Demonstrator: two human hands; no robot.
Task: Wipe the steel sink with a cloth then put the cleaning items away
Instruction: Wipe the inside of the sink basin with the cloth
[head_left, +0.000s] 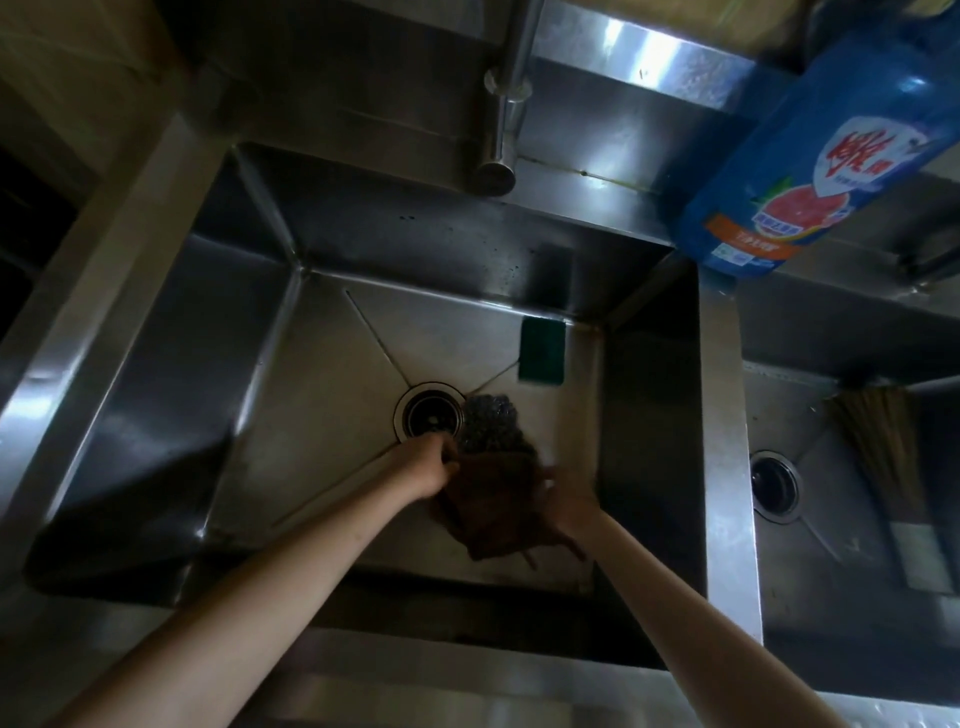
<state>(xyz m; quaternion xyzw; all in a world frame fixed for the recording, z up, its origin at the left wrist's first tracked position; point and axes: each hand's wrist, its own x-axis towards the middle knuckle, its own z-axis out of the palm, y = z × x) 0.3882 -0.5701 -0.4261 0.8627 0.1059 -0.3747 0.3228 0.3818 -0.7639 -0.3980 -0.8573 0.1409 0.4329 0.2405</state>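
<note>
A: Where is the cloth?

B: The brown cloth (498, 504) is down on the floor of the steel sink (322, 364), just beside the drain (430, 414). My left hand (434, 462) is curled on its left edge. My right hand (566, 496) is on its right side. It is blurry, so I cannot tell how tight those fingers are.

A: How do I wipe well?

B: I think you spread the cloth flat and press down. Rub from the walls in toward the drain, so the dirt goes one way. Do the corners too.

A: What else is in there?

B: A dark wire scrubber (491, 423) touches the top of the cloth. A green sponge (543, 351) lies near the back right corner. Those need putting away later.

A: Any words to read?

B: The blue soap bottle (810, 156) stands at the back right, on the sink's edge. Its label has big red Chinese letters and a picture of a cut pink fruit. The small words are too tiny to read.
</note>
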